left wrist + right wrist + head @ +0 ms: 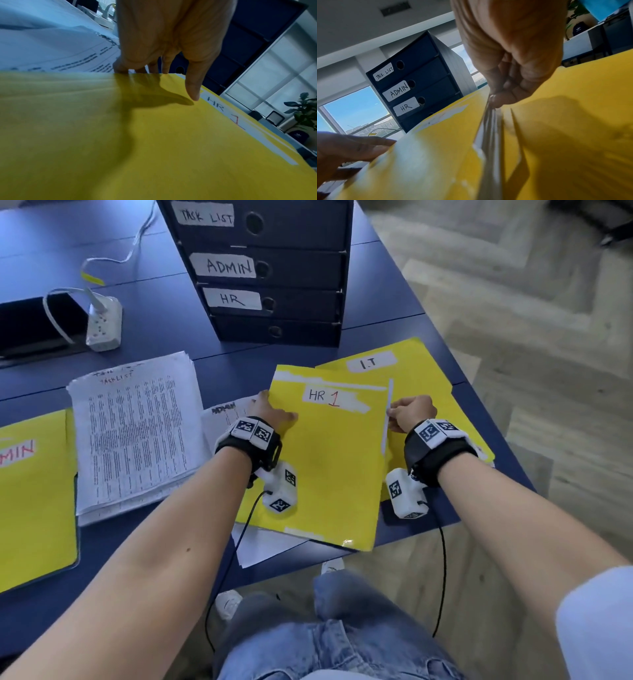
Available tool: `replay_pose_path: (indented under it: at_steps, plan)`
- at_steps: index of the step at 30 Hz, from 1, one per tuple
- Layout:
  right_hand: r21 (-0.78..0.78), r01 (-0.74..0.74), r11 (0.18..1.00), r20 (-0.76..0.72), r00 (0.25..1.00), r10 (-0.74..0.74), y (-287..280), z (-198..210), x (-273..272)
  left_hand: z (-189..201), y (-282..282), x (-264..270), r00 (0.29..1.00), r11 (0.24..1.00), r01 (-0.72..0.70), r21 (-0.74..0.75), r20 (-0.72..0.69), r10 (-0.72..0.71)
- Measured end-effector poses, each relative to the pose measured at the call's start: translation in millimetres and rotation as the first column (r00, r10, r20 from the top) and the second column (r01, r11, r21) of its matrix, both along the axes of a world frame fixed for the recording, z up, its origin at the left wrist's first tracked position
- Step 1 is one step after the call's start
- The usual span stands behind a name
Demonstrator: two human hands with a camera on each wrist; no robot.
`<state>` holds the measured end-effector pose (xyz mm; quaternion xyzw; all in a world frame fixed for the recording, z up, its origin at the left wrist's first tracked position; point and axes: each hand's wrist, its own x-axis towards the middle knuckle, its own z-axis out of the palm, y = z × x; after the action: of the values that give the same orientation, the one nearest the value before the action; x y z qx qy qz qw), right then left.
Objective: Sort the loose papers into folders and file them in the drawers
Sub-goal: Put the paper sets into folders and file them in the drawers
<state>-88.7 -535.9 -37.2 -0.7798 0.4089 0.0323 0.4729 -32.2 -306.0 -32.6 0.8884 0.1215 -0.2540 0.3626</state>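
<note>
The yellow folder marked HR 1 (325, 460) lies closed in the middle of the blue desk (219, 371), overlapping a yellow I.T folder (421, 378). My left hand (277, 409) grips its left edge, fingers curled under and thumb on the cover (193, 93). At the right edge, my right hand (394, 419) pinches the white papers (388, 405) that stick out of the folder; the right wrist view shows thumb and fingers closed on the sheaf (489, 128). Behind stands the dark blue drawer unit (267, 275), all drawers closed, labelled TASK LIST, ADMIN and HR.
A stack of task-list papers (137, 433) lies to the left, with a yellow ADMIN folder (34, 491) beyond it. An ADMIN sheet (226, 412) peeks out beside my left hand. A power strip (104, 323) and a black device (30, 326) sit at the back left. The desk's edge is close on the right.
</note>
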Motion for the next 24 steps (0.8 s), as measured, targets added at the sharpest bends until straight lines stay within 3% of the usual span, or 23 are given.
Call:
replay_pose_path:
  at_steps: [5, 9, 11, 13, 17, 20, 24]
  plan:
    - [-0.022, 0.005, 1.0, -0.042, 0.999, -0.006, 0, -9, 7, -8, -3, -3, 0.998, 0.998, -0.069, -0.008, -0.011, 0.069]
    - [-0.017, -0.065, 0.998, -0.105, 0.993, 0.063, -4, -16, 1, 1, -1, -3, 0.99, 0.983, -0.095, 0.157, -0.087, 0.109]
    - [-0.019, -0.091, 0.996, -0.107, 0.99, 0.089, -6, -15, 0, 3, -1, -4, 0.993, 0.985, -0.07, 0.159, -0.085, 0.085]
    - [-0.008, -0.094, 0.996, -0.091, 0.991, 0.093, -7, -13, -1, -6, 2, 0, 0.997, 0.998, -0.041, 0.056, -0.065, 0.045]
    - [0.119, -0.05, 0.992, 0.033, 0.998, 0.047, -12, -2, -2, -3, 6, 7, 0.982, 0.962, -0.181, -0.203, 0.014, 0.187]
    - [0.228, -0.107, 0.968, 0.082, 0.993, 0.09, -18, 13, 1, 11, -6, 18, 0.966, 0.914, -0.241, -0.328, 0.007, 0.257]
    - [-0.033, -0.274, 0.961, 0.028, 0.961, 0.274, -41, 22, 8, 23, -35, 29, 0.956, 0.886, -0.275, -0.373, -0.006, 0.294]
